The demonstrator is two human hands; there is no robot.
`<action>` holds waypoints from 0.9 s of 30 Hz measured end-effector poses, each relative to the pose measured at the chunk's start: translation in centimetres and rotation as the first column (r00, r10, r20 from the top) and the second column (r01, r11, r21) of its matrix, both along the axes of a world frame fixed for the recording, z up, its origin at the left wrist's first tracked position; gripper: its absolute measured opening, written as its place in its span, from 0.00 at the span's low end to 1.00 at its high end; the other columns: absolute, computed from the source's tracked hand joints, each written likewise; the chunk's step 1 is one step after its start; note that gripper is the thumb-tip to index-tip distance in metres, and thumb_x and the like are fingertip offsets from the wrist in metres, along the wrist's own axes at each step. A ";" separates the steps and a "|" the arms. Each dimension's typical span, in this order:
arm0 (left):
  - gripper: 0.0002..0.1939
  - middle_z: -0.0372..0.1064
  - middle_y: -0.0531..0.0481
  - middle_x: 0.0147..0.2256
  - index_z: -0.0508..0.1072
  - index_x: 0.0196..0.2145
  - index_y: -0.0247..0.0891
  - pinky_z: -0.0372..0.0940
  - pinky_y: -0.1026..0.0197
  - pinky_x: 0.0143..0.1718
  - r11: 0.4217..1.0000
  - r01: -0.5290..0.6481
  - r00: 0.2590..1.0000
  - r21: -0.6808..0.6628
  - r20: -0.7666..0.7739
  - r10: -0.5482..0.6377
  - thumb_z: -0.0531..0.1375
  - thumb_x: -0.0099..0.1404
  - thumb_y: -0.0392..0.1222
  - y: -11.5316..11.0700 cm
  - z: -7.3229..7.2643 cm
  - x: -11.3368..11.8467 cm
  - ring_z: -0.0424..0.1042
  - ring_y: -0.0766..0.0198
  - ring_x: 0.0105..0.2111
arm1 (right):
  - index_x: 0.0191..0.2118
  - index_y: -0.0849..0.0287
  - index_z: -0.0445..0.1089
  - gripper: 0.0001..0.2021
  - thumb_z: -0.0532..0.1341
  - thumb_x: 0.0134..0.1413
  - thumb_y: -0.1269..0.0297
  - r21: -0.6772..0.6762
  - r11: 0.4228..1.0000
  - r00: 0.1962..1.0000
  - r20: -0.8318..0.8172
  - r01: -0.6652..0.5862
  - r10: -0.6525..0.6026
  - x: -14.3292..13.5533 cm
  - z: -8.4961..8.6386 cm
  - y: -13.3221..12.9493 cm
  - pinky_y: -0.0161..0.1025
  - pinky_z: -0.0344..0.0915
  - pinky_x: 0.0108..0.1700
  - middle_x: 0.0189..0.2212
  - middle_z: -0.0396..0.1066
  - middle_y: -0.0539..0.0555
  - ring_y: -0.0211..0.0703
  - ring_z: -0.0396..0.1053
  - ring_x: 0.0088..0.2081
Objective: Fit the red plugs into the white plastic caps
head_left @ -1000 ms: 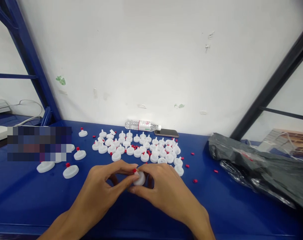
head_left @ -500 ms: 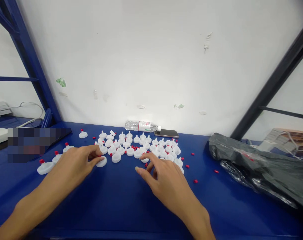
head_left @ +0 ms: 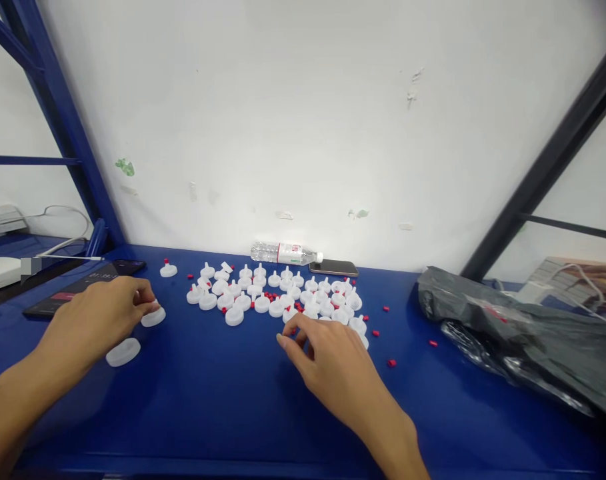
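Observation:
My left hand (head_left: 100,313) pinches a white plastic nozzle cap (head_left: 153,317) by its top, at the left of the table. Its fingers hide the tip of that cap. Another white cap (head_left: 123,353) lies beside the wrist, its top partly covered. My right hand (head_left: 327,363) hovers at the near edge of the pile with fingers curled, thumb and forefinger slightly apart, and nothing visible between them. Ahead are several white nozzle caps (head_left: 234,316) standing spout up, with small red tips (head_left: 274,296) scattered among them. One cap with a red tip (head_left: 168,269) stands at the back left.
A plastic bottle (head_left: 289,253) and a phone (head_left: 333,268) lie along the wall. A dark device with a lit screen (head_left: 57,298) is behind my left hand. Grey plastic bags (head_left: 513,333) cover the right side. Loose red tips (head_left: 391,363) lie before them.
My left hand has moved left, carrying the white nozzle cap from the pile's edge to the left side. My right hand has shifted slightly, its thumb and forefinger closer together.

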State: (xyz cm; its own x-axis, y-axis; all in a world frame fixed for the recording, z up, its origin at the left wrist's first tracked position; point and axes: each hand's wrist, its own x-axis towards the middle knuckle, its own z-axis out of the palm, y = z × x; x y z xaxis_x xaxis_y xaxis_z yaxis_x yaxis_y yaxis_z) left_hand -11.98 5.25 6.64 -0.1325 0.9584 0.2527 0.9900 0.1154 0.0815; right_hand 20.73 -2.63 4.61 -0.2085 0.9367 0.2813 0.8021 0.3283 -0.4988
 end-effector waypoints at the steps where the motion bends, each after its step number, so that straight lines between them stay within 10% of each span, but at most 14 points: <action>1: 0.17 0.80 0.49 0.33 0.78 0.33 0.43 0.54 0.60 0.31 1.000 0.025 1.000 -0.006 0.014 -0.025 0.54 0.70 0.52 0.1 -0.1 -0.3 0.75 0.53 0.32 | 0.42 0.50 0.75 0.07 0.60 0.71 0.59 -0.004 1.000 1.000 -0.001 -0.001 0.001 0.0 0.0 0.0 0.39 0.56 0.36 0.31 0.79 0.45 0.41 0.74 0.34; 11: 0.14 0.82 0.48 0.34 0.81 0.36 0.42 0.54 0.58 0.31 1.000 0.004 1.000 0.027 0.022 -0.005 0.56 0.66 0.46 1.7 -2.1 -1.2 0.77 0.49 0.35 | 0.42 0.50 0.75 0.07 0.60 0.71 0.59 -0.017 1.000 0.999 0.033 0.013 -0.012 -0.2 0.1 0.0 0.40 0.56 0.37 0.32 0.79 0.45 0.43 0.75 0.35; 17: 0.22 0.82 0.42 0.43 0.79 0.51 0.35 0.58 0.56 0.34 0.999 0.046 0.998 -0.003 0.034 -0.045 0.55 0.68 0.50 0.7 -0.9 -0.6 0.78 0.39 0.44 | 0.42 0.50 0.76 0.08 0.60 0.71 0.60 -0.014 1.000 0.999 0.043 0.019 -0.019 -0.2 0.1 0.0 0.40 0.56 0.37 0.33 0.80 0.46 0.43 0.75 0.35; 22: 0.26 0.76 0.34 0.50 0.78 0.52 0.35 0.62 0.51 0.41 0.980 0.181 0.980 0.084 0.070 -0.187 0.52 0.72 0.57 -1.1 0.1 2.6 0.76 0.36 0.48 | 0.42 0.51 0.76 0.08 0.59 0.72 0.60 -0.005 1.000 0.998 0.054 0.015 -0.015 -0.2 0.1 0.0 0.39 0.56 0.36 0.33 0.80 0.46 0.42 0.75 0.34; 27: 0.26 0.79 0.45 0.45 0.77 0.58 0.42 0.64 0.55 0.38 0.912 0.398 0.884 0.097 0.223 -0.410 0.52 0.72 0.57 -1.3 -2.6 6.8 0.76 0.52 0.35 | 0.42 0.50 0.76 0.07 0.60 0.71 0.60 -0.004 1.000 0.999 0.053 0.013 -0.013 -0.2 0.1 0.1 0.39 0.56 0.36 0.33 0.80 0.46 0.42 0.75 0.34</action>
